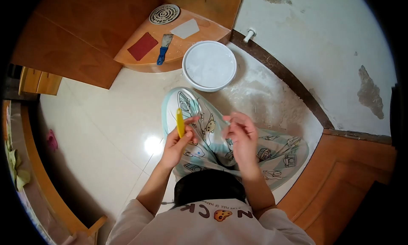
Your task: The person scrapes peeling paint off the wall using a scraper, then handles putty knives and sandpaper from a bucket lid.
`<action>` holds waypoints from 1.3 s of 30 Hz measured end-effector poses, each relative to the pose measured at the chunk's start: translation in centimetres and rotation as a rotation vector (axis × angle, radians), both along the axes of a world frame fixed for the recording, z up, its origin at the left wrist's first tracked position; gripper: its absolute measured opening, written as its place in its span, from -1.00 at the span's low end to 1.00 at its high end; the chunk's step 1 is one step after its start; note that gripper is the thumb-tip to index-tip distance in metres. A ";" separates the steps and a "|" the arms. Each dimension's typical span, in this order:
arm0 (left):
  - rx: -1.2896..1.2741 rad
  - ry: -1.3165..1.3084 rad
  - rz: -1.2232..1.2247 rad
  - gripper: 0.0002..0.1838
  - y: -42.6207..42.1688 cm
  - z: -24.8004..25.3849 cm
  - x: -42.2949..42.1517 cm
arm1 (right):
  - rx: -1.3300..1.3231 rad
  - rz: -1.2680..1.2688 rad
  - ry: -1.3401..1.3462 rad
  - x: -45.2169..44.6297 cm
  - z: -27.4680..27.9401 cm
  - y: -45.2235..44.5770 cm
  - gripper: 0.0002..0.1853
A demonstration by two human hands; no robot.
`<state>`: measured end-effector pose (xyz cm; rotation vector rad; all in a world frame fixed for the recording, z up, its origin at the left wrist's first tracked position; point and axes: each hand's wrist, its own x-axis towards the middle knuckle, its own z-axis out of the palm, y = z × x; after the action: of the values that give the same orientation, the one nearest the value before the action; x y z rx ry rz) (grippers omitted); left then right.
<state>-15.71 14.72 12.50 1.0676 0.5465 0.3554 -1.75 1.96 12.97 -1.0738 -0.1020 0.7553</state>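
Note:
A slim yellow tool (180, 122) is gripped in my left hand (178, 144), pointing up and away from me over my patterned trousers (187, 101). What kind of tool it is cannot be made out. My right hand (241, 136) is raised beside it above my lap, its fingers bent and slightly apart, with nothing visible in them. The two hands do not touch. Beyond my knee stands a round white bucket (210, 64) with whitish material at its top.
A low wooden corner shelf (187, 22) holds a blue-handled scraper (162, 54), a dark red sheet (143, 46), a white piece (185, 29) and a round patterned drain cover (165, 14). White residue marks the floor by the peeling wall (314, 41). A pink item (52, 140) lies left.

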 end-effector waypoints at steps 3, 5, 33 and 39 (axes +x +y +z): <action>0.125 -0.079 -0.165 -0.87 0.3 0.7 1.0 | -0.016 0.202 -0.070 -0.8 1.4 1.2 -0.76; 0.149 -0.064 -0.222 -0.92 0.9 0.6 1.1 | -0.008 0.236 -0.074 -0.6 1.5 1.5 -0.76; 0.669 0.391 0.281 -0.83 16.8 -0.9 2.9 | -0.008 0.152 0.135 3.4 -1.0 7.9 -0.82; 1.022 0.526 0.423 -0.93 31.6 -4.5 4.2 | -0.096 0.085 0.199 4.3 -2.3 5.9 -0.79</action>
<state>-11.46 46.32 7.97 2.0634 1.1234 0.7764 2.55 7.89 10.65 -1.0848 0.0592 0.9472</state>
